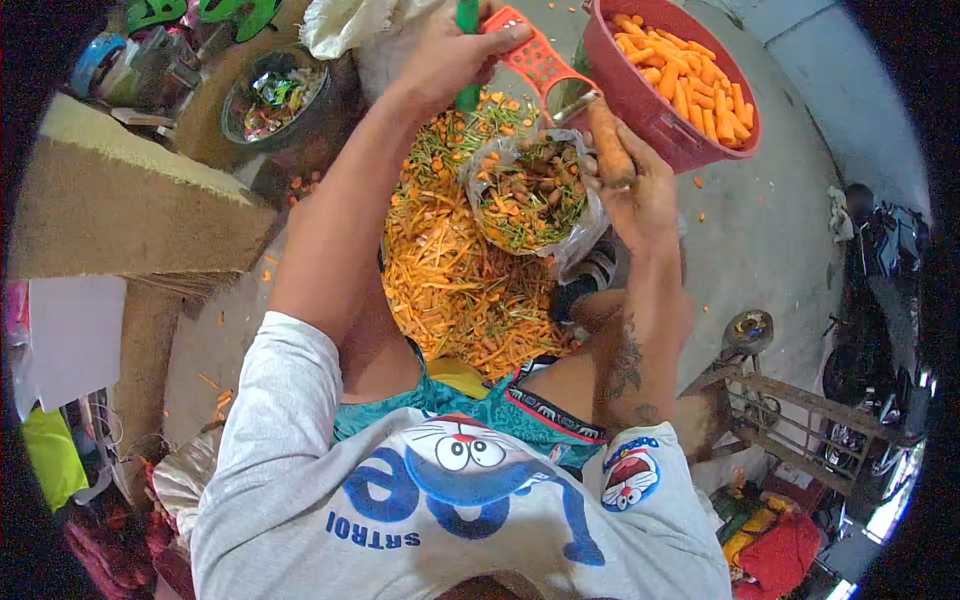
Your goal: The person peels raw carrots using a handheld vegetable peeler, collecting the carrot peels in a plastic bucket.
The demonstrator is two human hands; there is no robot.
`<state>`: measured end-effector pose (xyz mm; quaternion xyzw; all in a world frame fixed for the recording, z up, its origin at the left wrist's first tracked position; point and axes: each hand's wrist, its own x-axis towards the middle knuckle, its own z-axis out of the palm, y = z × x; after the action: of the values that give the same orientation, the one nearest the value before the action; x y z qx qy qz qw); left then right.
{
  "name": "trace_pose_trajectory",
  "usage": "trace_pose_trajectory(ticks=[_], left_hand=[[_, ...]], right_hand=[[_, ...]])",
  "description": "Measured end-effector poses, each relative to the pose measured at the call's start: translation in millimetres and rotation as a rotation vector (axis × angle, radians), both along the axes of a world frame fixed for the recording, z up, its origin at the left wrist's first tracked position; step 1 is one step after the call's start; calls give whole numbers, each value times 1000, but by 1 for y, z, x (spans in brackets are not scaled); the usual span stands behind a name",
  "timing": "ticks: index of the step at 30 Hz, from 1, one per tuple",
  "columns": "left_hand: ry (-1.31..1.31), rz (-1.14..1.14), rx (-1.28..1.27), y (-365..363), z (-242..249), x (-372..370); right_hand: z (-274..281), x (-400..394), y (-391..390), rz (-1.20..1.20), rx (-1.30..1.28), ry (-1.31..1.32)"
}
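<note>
My left hand is closed around an orange peeler with a perforated face, near an upright green bar. In my right hand is a carrot, its upper end against or very close to the peeler's blade; contact is hard to tell. Below the hands sits a clear plastic bag holding carrot tops and trimmings. Orange and green peelings lie heaped around the bag and between my legs. A red tub full of peeled carrots stands beyond my right hand.
At the upper left stands a dark bucket with waste in it. A brown padded block is on the left. On the right are a wooden rack and a red cloth. Carrot bits dot the grey floor.
</note>
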<state>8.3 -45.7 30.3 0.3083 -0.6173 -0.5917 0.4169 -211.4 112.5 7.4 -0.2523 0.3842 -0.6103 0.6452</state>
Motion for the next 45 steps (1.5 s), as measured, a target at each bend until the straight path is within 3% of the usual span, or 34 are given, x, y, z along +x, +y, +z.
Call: trace_pose_trajectory(ticks=[3,5,7,9,10,11,13,14,16,17,19,23,25,26,27,29,30,31,33,34,35,37,39,41,42,43,45], left_hand=[[54,-64,145,7,-14,-19],[24,-53,9,17,-24,-33],[-38,-92,-19,30,-24,-39],[92,-110,-389,42,-24,-48],[-61,-50,-505,31,-18,-37],[-63,-56,-499,15,-19,-31],[-6,178,-196,-20,-20,-20],[-8,177,-199,-25,-24,-13],[-263,313,-153,-23,-18,-8],[-263,311,-159,-11,-23,-17],[-66,31,-361,45,-13,-40],[118,99,-436,28,-16,-36],[185,223,-120,-1,-3,-17],[22,321,-8,-1,1,-12],[25,321,-15,6,-4,-15],[-57,66,-208,28,-26,-31],[16,-7,-409,55,-16,-40],[18,-5,-410,48,-16,-39],[-35,80,-401,29,-25,-32],[50,96,-228,21,-8,-24],[48,99,-233,14,-7,-18],[149,356,-33,3,-6,-12],[156,308,-98,19,-20,-26],[143,17,-427,63,-17,-41],[167,55,-567,61,-20,-44],[165,56,-556,51,-19,-41],[120,316,-297,22,-10,-21]], right_hand=[[-17,-1,-4,-16,26,-35],[-22,1,-2,-13,22,-67],[-9,19,2,-223,56,-38],[-8,19,8,-171,5,-44],[-9,19,10,-121,-46,-52],[-9,18,13,-126,-40,-55],[-7,11,14,53,-88,-214],[-10,5,14,53,-91,-216],[-11,-2,11,250,-216,-351],[-13,-3,11,248,-221,-351],[-1,17,13,-221,26,-57],[0,20,21,-157,-33,-93],[-11,4,17,157,-200,-207],[-15,0,17,154,-207,-208],[-17,-3,15,172,-212,-246],[-10,5,15,188,-217,-285],[5,23,17,-42,-111,-102],[13,32,17,-268,-1,83],[6,25,20,-165,-25,-27],[3,21,19,-58,-64,-137],[-2,15,17,-54,-69,-139],[-10,7,16,118,-149,-215],[-14,3,13,48,-101,-182],[-9,8,13,-21,-41,-152],[2,17,13,-67,-47,-137],[6,22,16,-115,-46,-125],[-1,21,19,-72,-69,-131]])
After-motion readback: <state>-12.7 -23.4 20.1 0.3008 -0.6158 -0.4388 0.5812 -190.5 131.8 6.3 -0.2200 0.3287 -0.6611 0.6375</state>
